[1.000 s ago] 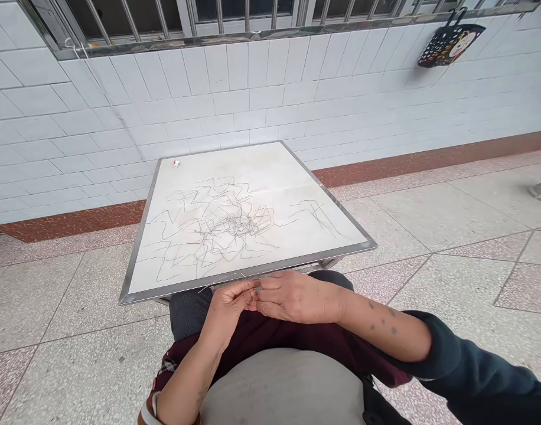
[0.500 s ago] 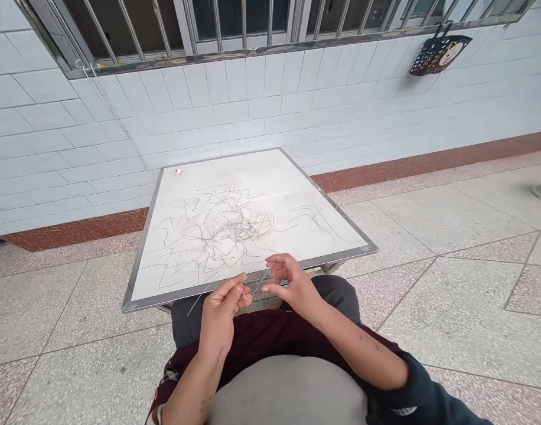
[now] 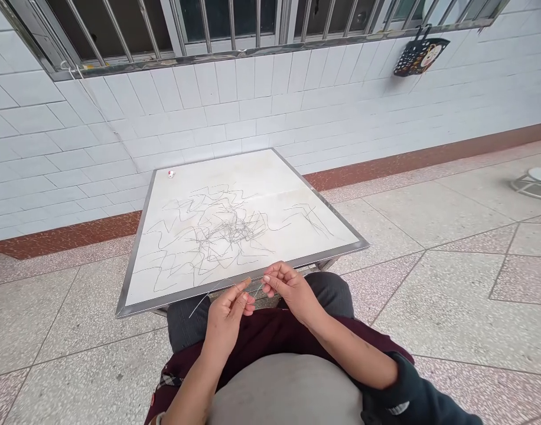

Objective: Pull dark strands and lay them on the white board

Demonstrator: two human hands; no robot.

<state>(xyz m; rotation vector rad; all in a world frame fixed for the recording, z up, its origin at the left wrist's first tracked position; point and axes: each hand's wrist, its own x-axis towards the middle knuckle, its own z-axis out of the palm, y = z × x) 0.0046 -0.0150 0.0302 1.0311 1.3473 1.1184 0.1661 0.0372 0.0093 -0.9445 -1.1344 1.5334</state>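
A thin, bent wire (image 3: 199,306) runs through the fingers of my left hand (image 3: 228,310), its loose end sticking out to the left over my knee. A tan wrap, like tape, covers the tip of my left index finger. My right hand (image 3: 290,289) is close by on the right, with thumb and index finger pinched on the wire's other part, between the two hands. Both hands are above my lap at the near edge of the white table (image 3: 297,177). On the tabletop lies a tangle of thin, bent wires (image 3: 235,230), densest in the middle.
A small white and red object (image 3: 171,174) sits at the table's far left corner. Behind stands a white tiled wall (image 3: 199,127) with a barred window. A dark patterned bag (image 3: 419,56) hangs from the bars. A round stool (image 3: 536,182) is on the floor at right.
My right hand has closed from spread fingers into a pinch on the wire and come nearer my left hand. The view has shifted slightly to the right.
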